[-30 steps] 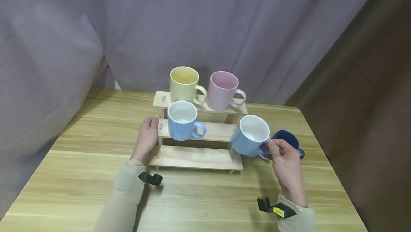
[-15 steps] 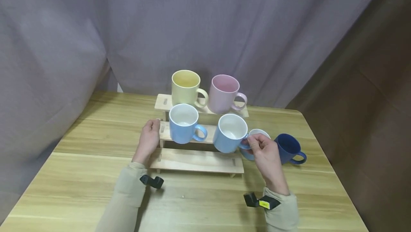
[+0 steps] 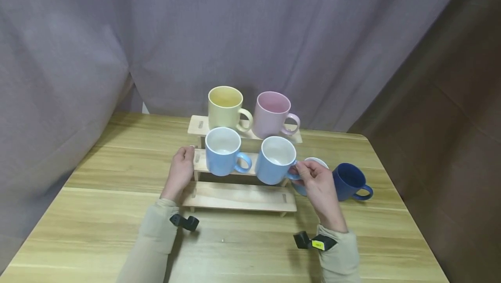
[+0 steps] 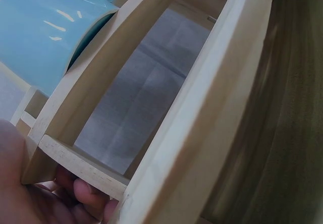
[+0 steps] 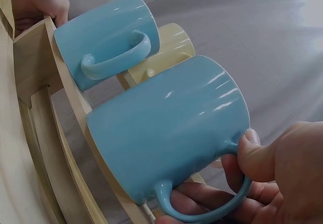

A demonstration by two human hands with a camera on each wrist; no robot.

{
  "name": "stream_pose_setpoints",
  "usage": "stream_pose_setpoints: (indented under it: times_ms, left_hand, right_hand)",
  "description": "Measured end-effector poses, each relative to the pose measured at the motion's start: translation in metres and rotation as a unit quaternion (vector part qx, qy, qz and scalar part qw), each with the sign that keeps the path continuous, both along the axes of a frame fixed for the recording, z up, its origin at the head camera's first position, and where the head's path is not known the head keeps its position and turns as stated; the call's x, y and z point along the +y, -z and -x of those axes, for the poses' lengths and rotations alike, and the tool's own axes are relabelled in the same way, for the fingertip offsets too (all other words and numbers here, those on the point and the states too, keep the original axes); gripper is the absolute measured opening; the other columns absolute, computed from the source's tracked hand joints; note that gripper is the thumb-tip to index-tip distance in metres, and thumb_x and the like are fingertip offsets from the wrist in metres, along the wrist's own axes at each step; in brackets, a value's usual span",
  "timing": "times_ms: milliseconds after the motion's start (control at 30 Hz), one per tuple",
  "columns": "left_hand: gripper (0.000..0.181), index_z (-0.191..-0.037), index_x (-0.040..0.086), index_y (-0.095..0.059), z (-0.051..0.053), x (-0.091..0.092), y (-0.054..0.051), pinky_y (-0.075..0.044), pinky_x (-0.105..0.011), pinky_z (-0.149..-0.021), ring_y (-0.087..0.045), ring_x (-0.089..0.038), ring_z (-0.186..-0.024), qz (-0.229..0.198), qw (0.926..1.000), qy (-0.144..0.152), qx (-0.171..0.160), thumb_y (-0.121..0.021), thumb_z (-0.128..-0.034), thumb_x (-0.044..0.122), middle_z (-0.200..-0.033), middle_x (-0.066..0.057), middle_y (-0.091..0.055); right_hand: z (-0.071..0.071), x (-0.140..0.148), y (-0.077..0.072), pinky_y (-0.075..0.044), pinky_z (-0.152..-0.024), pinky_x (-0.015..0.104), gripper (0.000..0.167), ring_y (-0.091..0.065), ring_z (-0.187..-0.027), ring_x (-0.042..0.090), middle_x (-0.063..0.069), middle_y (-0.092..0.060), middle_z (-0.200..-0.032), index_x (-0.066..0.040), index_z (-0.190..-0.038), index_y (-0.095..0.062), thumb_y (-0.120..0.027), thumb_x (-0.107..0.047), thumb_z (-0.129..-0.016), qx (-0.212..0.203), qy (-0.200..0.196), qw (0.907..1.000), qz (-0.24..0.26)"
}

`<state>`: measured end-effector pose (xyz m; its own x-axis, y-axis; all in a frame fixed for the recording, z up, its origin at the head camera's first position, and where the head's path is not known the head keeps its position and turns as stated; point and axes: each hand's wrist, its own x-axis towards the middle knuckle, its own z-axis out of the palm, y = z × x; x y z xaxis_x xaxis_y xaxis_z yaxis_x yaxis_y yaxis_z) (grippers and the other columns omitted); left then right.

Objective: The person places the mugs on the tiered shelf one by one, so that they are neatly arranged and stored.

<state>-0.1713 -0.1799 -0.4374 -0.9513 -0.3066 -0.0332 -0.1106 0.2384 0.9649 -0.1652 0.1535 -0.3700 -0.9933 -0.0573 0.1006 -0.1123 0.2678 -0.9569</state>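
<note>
The desk [image 3: 227,259] carries a rack [image 3: 238,196], the left hand [image 3: 181,168] gripping its left end. The right hand [image 3: 318,187] pinches a light-blue mug [image 3: 271,168] by its handle [image 5: 212,216], at the middle tier's [image 3: 200,163] right; contact there is unclear. Another mug [image 3: 220,160] stands to its left.
</note>
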Motion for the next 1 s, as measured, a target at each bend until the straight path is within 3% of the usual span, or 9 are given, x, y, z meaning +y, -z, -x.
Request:
stream_pose_setpoints:
  times_ms: [233, 633, 1000]
  left_hand:
    - [0.048, -0.116, -0.003, -0.052, -0.0009, 0.0002, 0.0002, -0.043, -0.035, -0.068, -0.048, -0.023, -0.077, 0.001, 1.0000, 0.001, -0.003, -0.029, -0.1063, 0.038, -0.088, -0.012, -0.049]
    - [0.045, -0.117, -0.005, -0.052, -0.0002, -0.0005, 0.0000, -0.042, -0.039, -0.077, -0.050, -0.030, -0.090, 0.000, 1.0000, -0.005, 0.005, -0.031, -0.1067, 0.033, -0.095, -0.017, -0.051]
    - [0.042, -0.112, -0.003, -0.052, 0.0005, -0.0012, 0.0023, -0.042, -0.035, -0.066, -0.047, -0.023, -0.074, -0.010, 0.9999, 0.001, 0.006, -0.031, -0.1065, 0.034, -0.085, -0.011, -0.048]
  right_hand:
    - [0.0018, -0.0013, 0.0002, -0.056, -0.077, 0.031, 0.035, -0.068, -0.093, 0.020, 0.023, -0.068, -0.103, 0.008, -0.108, -0.061, -0.058, -0.026, -0.099, -0.003, -0.003, 1.0000, 0.004]
    - [0.0043, -0.0062, 0.0022, -0.056, -0.076, 0.033, 0.031, -0.068, -0.089, 0.018, 0.028, -0.066, -0.101, 0.010, -0.106, -0.061, -0.057, -0.020, -0.099, 0.018, 0.009, 0.9997, 0.016]
    - [0.0029, -0.0070, 0.0018, -0.055, -0.076, 0.030, 0.035, -0.065, -0.094, 0.022, 0.023, -0.066, -0.103, 0.007, -0.109, -0.060, -0.055, -0.027, -0.100, 0.014, 0.010, 0.9999, -0.001]
